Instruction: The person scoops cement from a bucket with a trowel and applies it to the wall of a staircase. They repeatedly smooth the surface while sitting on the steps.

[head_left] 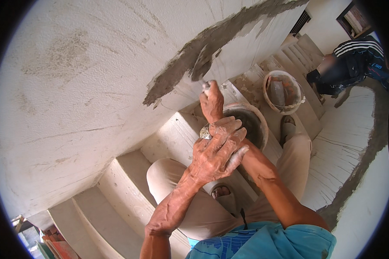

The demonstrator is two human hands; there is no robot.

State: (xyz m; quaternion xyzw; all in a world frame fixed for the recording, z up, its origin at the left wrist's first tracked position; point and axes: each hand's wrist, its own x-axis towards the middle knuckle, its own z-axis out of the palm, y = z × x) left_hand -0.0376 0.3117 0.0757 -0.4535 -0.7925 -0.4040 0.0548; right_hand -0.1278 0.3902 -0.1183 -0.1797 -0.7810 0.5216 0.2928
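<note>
My right hand [212,101] is closed on the handle of a trowel [202,64]. Its blade, smeared by motion, is at a band of wet grey mortar [177,71] along the sloping white wall [86,99]. My left hand [218,149] lies across my right wrist, its dusty fingers slightly bent and apart, with no object seen in it. A shiny metal band [205,132] shows between the two. Below my hands, partly hidden by them, stands a round bucket [262,125] with grey mortar inside.
A second bucket [266,93] with reddish and grey pieces stands higher on the stairs [129,177]. A co-worker in a dark striped jacket [363,58] bends at upper right. Another mortar band [367,151] runs along the right wall. My sandalled feet [222,194] are on the steps.
</note>
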